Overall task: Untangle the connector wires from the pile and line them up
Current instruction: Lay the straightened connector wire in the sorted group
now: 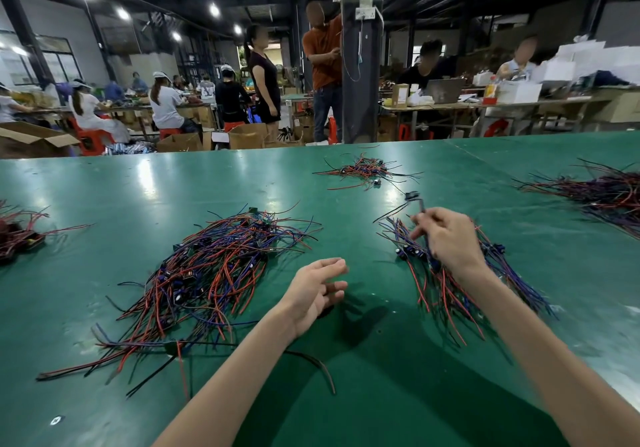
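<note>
Midway, right hand point(446, 235) pinched a connector wire point(412, 196) over the bench point(173, 183)'s lined-up row point(446, 290); left hand point(311, 290), fingers loosely spread, should next tease another from the pile point(207, 266).

Table: we see a green worktable point(346, 204) | Centre left: tangled heap of connector wires point(214, 273), red, blue and black | Left hand point(311, 290): just right of the heap, fingers relaxed | Right hand point(450, 238): pinches a single wire point(422, 208) with a black connector at its far end, over a straighter bundle point(446, 294) | Beyond: a smaller heap point(367, 171)
</note>
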